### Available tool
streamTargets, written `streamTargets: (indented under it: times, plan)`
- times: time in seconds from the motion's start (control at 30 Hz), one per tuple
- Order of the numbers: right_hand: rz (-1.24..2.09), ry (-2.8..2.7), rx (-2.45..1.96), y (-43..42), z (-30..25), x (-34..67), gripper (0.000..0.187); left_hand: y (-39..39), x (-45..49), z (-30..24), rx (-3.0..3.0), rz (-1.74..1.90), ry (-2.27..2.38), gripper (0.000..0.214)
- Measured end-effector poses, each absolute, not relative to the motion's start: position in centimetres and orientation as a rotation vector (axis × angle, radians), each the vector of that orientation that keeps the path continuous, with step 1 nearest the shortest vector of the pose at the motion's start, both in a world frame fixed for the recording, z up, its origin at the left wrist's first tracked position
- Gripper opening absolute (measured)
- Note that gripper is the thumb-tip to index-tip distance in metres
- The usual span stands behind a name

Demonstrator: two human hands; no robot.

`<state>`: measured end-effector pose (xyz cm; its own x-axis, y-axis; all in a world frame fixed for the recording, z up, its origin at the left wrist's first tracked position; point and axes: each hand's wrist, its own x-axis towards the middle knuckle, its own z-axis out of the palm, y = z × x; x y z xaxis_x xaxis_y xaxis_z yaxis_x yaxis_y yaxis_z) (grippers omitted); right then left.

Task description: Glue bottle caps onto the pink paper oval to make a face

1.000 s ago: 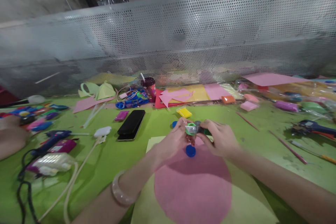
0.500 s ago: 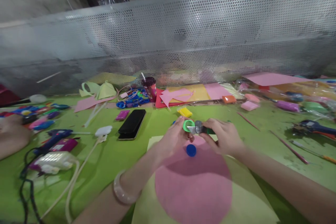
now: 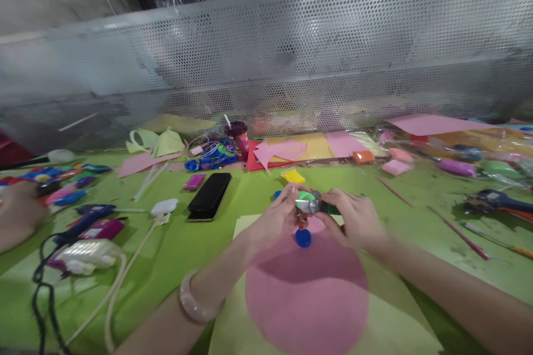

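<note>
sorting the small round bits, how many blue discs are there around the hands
2 visible: one blue disc lies on the pink circle; what looks like a second disc is partly hidden beyond the left hand. Others may be hidden.

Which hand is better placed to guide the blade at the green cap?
Likely your right hand: it grips the cutter behind the blade, while your left hand holds the green cap.

The green cap (image 3: 306,196) in the left hand (image 3: 273,219) had tipped, hiding its round opening, and the right hand's (image 3: 353,216) bladed tool (image 3: 313,207) had swung across its near side. A co-worker's hand (image 3: 19,216) had shifted slightly left.
</note>
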<state>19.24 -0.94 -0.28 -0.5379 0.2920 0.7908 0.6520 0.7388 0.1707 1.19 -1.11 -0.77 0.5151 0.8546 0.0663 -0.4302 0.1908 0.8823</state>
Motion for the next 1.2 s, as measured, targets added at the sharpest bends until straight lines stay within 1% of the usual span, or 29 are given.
streamTargets:
  times: [0.33, 0.53, 0.73, 0.93, 1.2]
  plan:
    - [-0.596, -2.143, -0.764, -1.0, -0.1, 19.3, 0.021, -0.5, 1.2, -1.9, 1.091, 1.082, 0.425, 0.037]
    - [-0.634, -2.135, -0.776, -0.9, -0.3, 19.4, 0.019, -1.1, 1.5, -1.0, 1.144, 1.149, 0.501, 0.038]
    - [-0.634, -2.139, -0.753, -0.8, -0.2, 19.5, 0.016, -1.8, 1.5, 0.0, 1.208, 1.204, 0.654, 0.028]
    - [-0.634, -2.14, -0.767, -0.9, -0.2, 19.5, 0.017, -1.4, 1.2, -0.7, 1.309, 1.194, 0.729, 0.034]
    - [-0.617, -2.143, -0.77, -0.8, -0.1, 19.7, 0.016, -1.1, 0.9, -1.3, 1.408, 1.185, 0.81, 0.031]
